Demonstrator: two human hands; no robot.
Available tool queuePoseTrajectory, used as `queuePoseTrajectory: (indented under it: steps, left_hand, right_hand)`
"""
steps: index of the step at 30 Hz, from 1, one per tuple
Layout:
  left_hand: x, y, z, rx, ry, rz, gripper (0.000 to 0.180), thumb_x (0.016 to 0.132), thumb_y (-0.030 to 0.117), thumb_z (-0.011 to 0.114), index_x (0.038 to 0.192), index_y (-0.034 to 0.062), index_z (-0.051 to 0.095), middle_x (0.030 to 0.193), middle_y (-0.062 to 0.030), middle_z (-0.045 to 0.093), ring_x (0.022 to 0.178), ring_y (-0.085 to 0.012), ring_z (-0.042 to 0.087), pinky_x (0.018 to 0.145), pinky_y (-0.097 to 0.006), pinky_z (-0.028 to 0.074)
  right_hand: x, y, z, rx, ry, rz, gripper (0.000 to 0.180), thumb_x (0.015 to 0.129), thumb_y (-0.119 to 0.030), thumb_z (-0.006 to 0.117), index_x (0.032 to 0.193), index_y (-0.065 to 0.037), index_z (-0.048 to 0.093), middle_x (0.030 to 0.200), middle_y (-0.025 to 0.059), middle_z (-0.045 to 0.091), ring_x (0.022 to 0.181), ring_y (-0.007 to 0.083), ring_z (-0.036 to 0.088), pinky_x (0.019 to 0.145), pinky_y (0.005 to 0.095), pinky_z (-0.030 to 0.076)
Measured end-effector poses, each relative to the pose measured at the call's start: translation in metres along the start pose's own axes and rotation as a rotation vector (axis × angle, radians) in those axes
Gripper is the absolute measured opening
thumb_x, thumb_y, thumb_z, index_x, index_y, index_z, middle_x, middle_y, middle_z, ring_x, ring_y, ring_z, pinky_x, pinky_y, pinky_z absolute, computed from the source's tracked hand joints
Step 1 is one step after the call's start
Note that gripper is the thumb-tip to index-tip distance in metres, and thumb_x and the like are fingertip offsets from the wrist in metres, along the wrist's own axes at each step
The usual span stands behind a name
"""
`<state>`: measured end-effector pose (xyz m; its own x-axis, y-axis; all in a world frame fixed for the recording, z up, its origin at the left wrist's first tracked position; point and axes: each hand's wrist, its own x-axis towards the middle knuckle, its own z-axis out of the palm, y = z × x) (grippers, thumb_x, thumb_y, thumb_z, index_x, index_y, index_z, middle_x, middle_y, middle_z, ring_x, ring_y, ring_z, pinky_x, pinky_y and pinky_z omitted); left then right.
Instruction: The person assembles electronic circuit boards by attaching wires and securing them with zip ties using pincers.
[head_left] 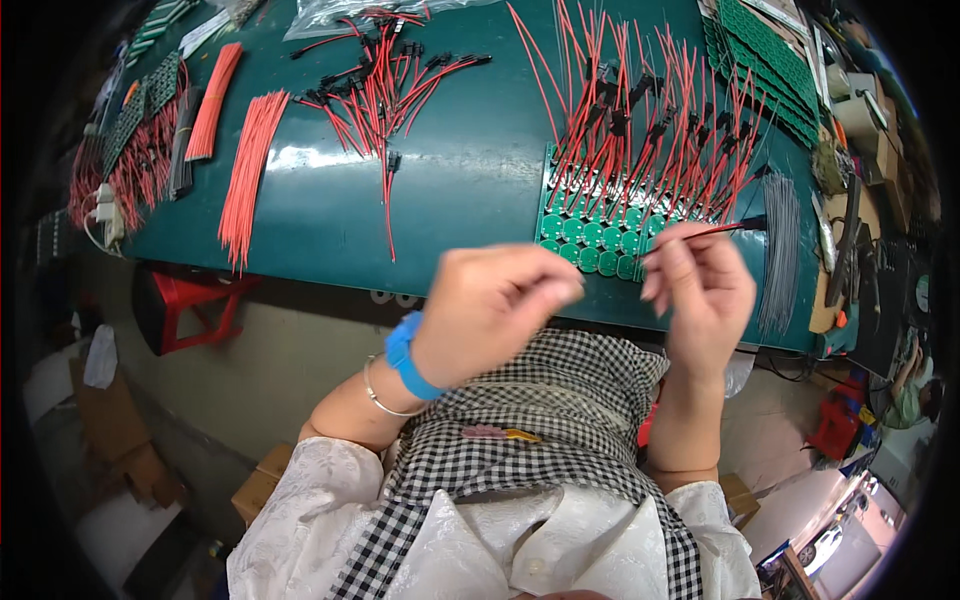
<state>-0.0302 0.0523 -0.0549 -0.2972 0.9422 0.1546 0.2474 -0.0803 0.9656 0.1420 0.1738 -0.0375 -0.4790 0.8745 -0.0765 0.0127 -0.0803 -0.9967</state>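
Observation:
In my right hand [703, 295] is a red and black connector lead [722, 229], pinched between thumb and fingers, its black plug pointing right. My left hand [495, 300], with a blue wristband, is closed with thumb and forefinger together; whether anything is between them is too small to tell. Both hands are above the table's near edge, apart from each other. Just beyond them lies a green circuit board panel [590, 235] of round units. Many red and black leads with black plugs [618, 125] stand up from its far part.
Bundles of red wires [250, 180] and a loose heap of connector leads [385, 85] lie on the green table [450, 190]. Grey wires [780, 250] are at the right, green boards [765, 65] stacked far right. A red stool [195, 308] stands below left.

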Motion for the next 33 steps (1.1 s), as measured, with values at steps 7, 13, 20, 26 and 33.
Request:
queuePoseTrajectory:
  steps: [7, 13, 20, 26, 33]
  left_hand:
    - [-0.006, -0.026, -0.092, 0.971, 0.463, -0.068, 0.017, 0.079, 0.010, 0.079, 0.078, 0.0017, 0.064, 0.070, -0.0064, 0.059, 0.059, -0.0172, 0.052, 0.054, -0.031, 0.041]
    - [-0.009, -0.033, -0.077, 0.728, 0.380, -0.231, 0.016, 0.078, 0.006, 0.076, 0.077, 0.0009, 0.061, 0.074, -0.0085, 0.059, 0.070, -0.0250, 0.058, 0.066, -0.036, 0.045]
    - [-0.005, -0.035, -0.069, 0.659, 0.323, -0.156, 0.012, 0.086, 0.003, 0.070, 0.084, 0.0005, 0.058, 0.072, -0.0064, 0.057, 0.064, -0.0157, 0.056, 0.059, -0.029, 0.042]
    - [-0.003, -0.031, -0.056, 0.211, 0.364, -0.131, 0.008, 0.097, 0.004, 0.059, 0.095, -0.0007, 0.053, 0.079, -0.0047, 0.064, 0.066, -0.0048, 0.054, 0.061, -0.020, 0.044]
    - [0.000, -0.022, -0.029, -0.079, 0.378, -0.115, 0.027, 0.097, 0.001, 0.058, 0.123, -0.0043, 0.055, 0.094, -0.0071, 0.065, 0.069, -0.0060, 0.055, 0.062, -0.019, 0.045]
  right_hand:
    - [0.017, 0.032, -0.019, -0.684, 0.044, -0.234, 0.011, 0.085, -0.002, 0.070, 0.078, 0.006, 0.068, 0.069, 0.0039, 0.068, 0.056, 0.0067, 0.058, 0.053, 0.0227, 0.046]
    - [0.020, 0.040, -0.010, -0.389, 0.114, -0.202, 0.004, 0.085, 0.000, 0.070, 0.084, 0.004, 0.071, 0.075, 0.0043, 0.067, 0.058, 0.0053, 0.058, 0.050, 0.0228, 0.045]
    - [0.022, 0.041, -0.010, -0.464, 0.103, -0.231, 0.004, 0.083, 0.000, 0.073, 0.083, 0.004, 0.071, 0.078, 0.0071, 0.069, 0.055, 0.0099, 0.058, 0.050, 0.0249, 0.046]
    - [0.024, 0.039, -0.008, -0.598, 0.136, -0.224, 0.010, 0.080, -0.007, 0.076, 0.076, 0.001, 0.072, 0.063, 0.0070, 0.067, 0.053, 0.0141, 0.057, 0.051, 0.0290, 0.045]
    - [0.024, 0.038, -0.005, -0.588, 0.164, -0.268, 0.010, 0.081, -0.006, 0.075, 0.074, 0.001, 0.072, 0.068, 0.0076, 0.069, 0.053, 0.0159, 0.056, 0.052, 0.0298, 0.045]
